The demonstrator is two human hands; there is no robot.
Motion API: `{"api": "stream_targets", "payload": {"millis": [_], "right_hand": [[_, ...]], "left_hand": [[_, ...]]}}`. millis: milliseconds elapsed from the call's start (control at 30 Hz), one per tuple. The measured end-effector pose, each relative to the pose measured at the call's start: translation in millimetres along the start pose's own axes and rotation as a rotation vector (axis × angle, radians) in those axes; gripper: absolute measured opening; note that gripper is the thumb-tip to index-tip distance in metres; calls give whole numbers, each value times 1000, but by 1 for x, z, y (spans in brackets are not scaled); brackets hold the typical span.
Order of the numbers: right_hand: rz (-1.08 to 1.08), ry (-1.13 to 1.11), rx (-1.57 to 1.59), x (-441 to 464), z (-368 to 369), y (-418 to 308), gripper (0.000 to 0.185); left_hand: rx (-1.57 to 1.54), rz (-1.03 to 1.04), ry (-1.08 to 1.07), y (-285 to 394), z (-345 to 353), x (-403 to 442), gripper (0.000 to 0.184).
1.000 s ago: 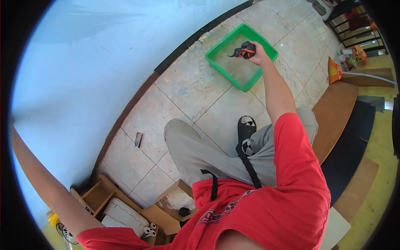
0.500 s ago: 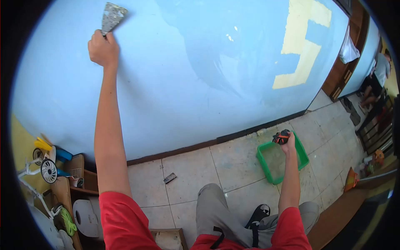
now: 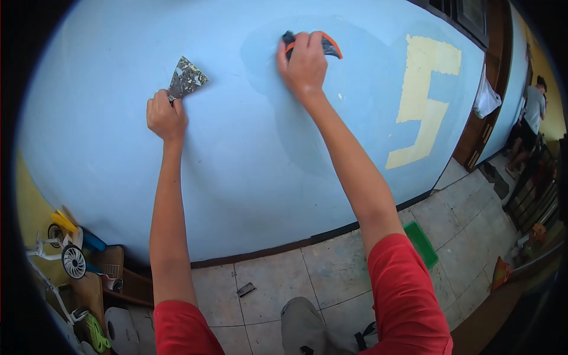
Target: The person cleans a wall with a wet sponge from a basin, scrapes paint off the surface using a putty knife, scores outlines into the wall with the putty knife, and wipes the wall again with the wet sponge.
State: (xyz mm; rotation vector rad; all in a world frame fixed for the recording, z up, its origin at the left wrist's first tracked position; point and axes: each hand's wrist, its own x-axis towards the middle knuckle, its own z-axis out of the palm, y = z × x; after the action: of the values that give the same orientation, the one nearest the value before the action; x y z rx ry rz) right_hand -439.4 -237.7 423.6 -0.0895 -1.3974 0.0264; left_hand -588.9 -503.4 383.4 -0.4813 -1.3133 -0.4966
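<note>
My left hand [image 3: 167, 116] is closed around the handle of a putty knife [image 3: 187, 77]. Its broad, paint-spattered blade points up in front of the light blue wall [image 3: 236, 160]; whether it touches the wall I cannot tell. Higher and to the right, my right hand [image 3: 304, 66] grips a bunched black cloth with orange edging [image 3: 329, 46] against the wall. Around that hand spreads a darker, wet-looking patch [image 3: 296, 124]. A pale yellow shape like a figure five [image 3: 423, 112] stands out on the wall farther right.
A green basin [image 3: 421, 244] sits on the tiled floor, partly hidden by my right arm. A small dark object [image 3: 245, 289] lies on the tiles. At left are a wheeled white frame [image 3: 73, 261] and wooden furniture [image 3: 118, 266]. Another person [image 3: 532, 112] stands far right, near a hanging white bag [image 3: 487, 97].
My right hand has gone from above the green basin up to the wall with the cloth. The view has tilted up; my left hand with the putty knife appears lower and farther right.
</note>
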Motion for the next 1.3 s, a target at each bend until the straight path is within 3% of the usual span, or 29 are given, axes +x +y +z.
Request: {"api": "stream_targets", "payload": {"millis": [67,133,233,333,400,533,567,633,700,733,833,867,900,933,1000,1033,1067,1133,1200,1300], "right_hand": [[-164,-66,19,-32,-11,19,27],[-73,-128,-47,-28,-30,60,25],[164,87,-191,34,-36,111,26],[376,270,-257,88,-12,102,29],[367,264,-231,100,5,72,29],[-144,125,-115,90,19,-19,21],[-149,117,-127,84,12,-11,21],[12,-204,78,81,0,-1,22],[-93,-76,-57,76,-15,56,28],[-3,30,-154,80,-23,92,26],[414,113,-294,92,-54,195,42],[474,22,-303,98,-65,193,44],[506,70,-274,102,-54,185,39],[497,35,-258,104,-42,161,39],[228,82,-207,97,-12,91,43],[77,217,-295,95,25,67,33],[44,126,-220,90,7,-4,19],[-130,206,-85,79,31,-55,16],[-203,41,89,46,42,-88,16],[-322,-20,103,-59,42,-70,22]], "left_hand": [[-7,-5,13,1,1,-2,5],[-8,4,26,-2,1,0,5],[-32,6,58,1,1,1,5],[-17,-9,56,0,2,1,3],[-4,-15,29,1,-4,-6,2],[-24,-5,35,-1,1,-2,3],[-36,-14,30,-2,2,-6,3],[-16,-45,-1,-3,4,-5,4],[-12,-35,-8,-3,0,-5,4],[-7,-27,-1,-3,2,-4,4],[11,-23,27,-1,3,-3,3],[6,-17,40,2,2,-2,3],[-4,-17,48,3,2,-1,4],[10,-12,55,1,2,-1,4],[-20,-21,64,4,0,0,4],[-17,-31,74,2,4,-1,4],[-22,-32,74,0,6,-3,4],[-28,-43,96,-5,9,-2,4],[-58,-71,103,-5,9,-6,3],[-44,-96,90,-9,7,-8,5]]}}
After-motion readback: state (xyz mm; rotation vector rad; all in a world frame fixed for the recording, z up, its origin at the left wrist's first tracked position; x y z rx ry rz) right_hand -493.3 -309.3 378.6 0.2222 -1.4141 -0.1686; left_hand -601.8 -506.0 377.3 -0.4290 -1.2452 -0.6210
